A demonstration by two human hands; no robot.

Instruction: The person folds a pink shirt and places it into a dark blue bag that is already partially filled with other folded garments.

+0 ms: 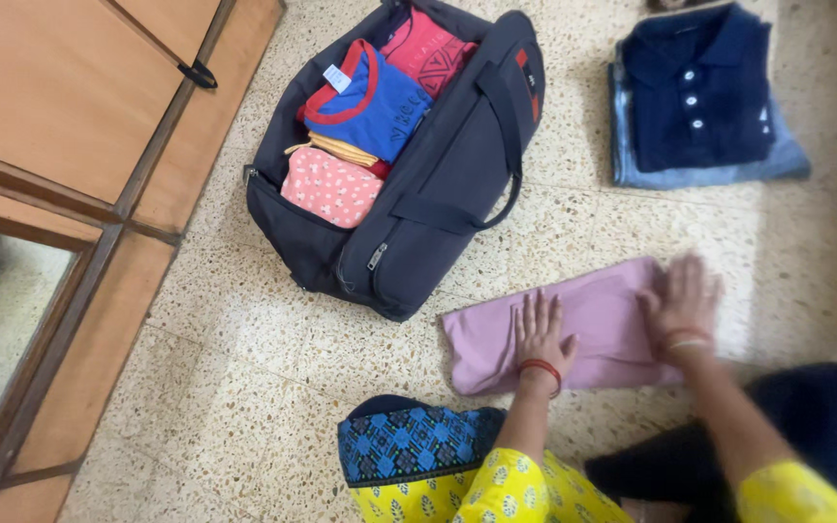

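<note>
Both palms spread flat, the left hand [540,334] and blurred right hand [680,300] press a folded pink garment [593,315] on the terrazzo floor at lower centre, apparently mid-fold, with lifting into the open dark duffel bag [438,184] above likely next
</note>
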